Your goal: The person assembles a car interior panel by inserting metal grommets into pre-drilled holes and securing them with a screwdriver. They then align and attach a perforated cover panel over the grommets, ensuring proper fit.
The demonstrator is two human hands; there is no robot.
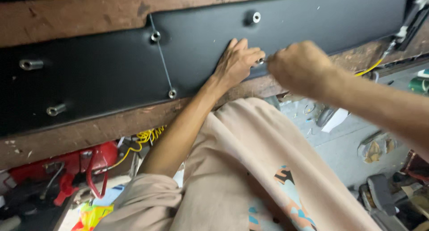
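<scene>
The black panel (103, 79) lies flat along the wooden bench (67, 16), its long axis running from left to right, and everything here is best placed against it. At the panel's far left two silver threaded sleeves (30, 64) stand out of its face, one above the other, and further right two smaller fasteners sit at the ends of a thin seam. Below the panel's left part, under the bench edge, sit a red tool (85, 166) and a coiled yellow cable (147, 136). Right of the panel's middle, the left hand (237, 63) rests on the lower edge, palm down, fingers spread flat and pressing the surface rather than closed on anything. Just to its right, touching its fingertips, a small silver fastener (261, 60) sits at the panel's lower edge. The right hand (297, 68) is curled into a tight fist directly right of that fastener, with a thin metal tip showing between fist and fastener; what tool it grips is hidden. Both hands meet at the fastener, the right one approaching along the panel's length.
</scene>
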